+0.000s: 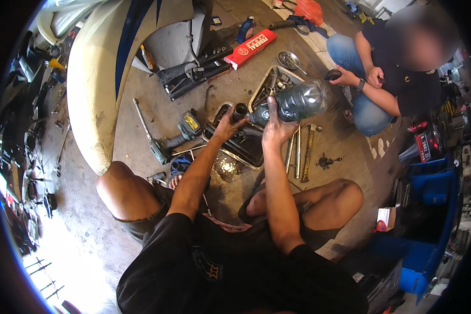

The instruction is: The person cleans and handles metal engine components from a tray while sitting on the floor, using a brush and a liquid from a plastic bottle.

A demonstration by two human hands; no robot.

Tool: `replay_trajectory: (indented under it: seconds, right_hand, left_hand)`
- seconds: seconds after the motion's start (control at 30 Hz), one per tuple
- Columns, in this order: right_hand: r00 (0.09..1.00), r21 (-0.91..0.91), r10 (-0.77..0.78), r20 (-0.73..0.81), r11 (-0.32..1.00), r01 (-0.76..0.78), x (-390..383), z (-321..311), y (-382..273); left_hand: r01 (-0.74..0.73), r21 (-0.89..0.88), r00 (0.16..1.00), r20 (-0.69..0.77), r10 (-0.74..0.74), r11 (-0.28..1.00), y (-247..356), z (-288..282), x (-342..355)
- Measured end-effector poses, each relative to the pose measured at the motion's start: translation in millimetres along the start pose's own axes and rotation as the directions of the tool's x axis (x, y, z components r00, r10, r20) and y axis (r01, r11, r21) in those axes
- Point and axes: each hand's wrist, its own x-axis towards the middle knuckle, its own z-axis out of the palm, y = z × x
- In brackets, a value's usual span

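My right hand (pixel 275 125) grips a clear plastic bottle (pixel 298 102) with dark liquid, tipped so its neck points left at a dark metal tube (pixel 239 111). My left hand (pixel 226 127) holds that tube upright over a black metal tray (pixel 246 152) on the concrete floor. The bottle's mouth sits right at the tube's open end. I am squatting, with both knees on either side of the tray.
A cordless impact wrench (pixel 175 137) lies left of the tray, long wrenches and a hammer (pixel 307 152) to its right. A second tray of small parts (pixel 272 83) and a red box (pixel 250 48) lie beyond. Another person (pixel 392 73) crouches at upper right. A cream motorcycle panel (pixel 94 78) looms left.
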Motion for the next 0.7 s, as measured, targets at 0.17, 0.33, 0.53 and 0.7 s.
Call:
replay_trajectory:
  seconds: [0.17,0.33,0.53,0.7]
  right_hand:
    - [0.998,0.015,0.021,-0.053,1.000,-0.021,-5,3,0]
    - [0.997,0.023,0.003,-0.073,1.000,-0.001,-5,6,0]
    - [0.998,0.067,0.052,-0.041,0.997,-0.049,-11,12,8]
    - [0.994,0.118,0.096,-0.048,0.989,-0.090,-16,17,8]
  left_hand:
    - [0.131,0.001,0.990,-0.053,-0.131,0.991,-21,-6,0]
    - [0.268,-0.215,0.963,0.027,-0.269,0.939,-23,-12,16]
    - [0.239,-0.414,0.968,0.025,-0.251,0.878,-32,-22,1]
    - [0.225,-0.140,0.878,-0.399,-0.263,0.964,-12,-29,-3]
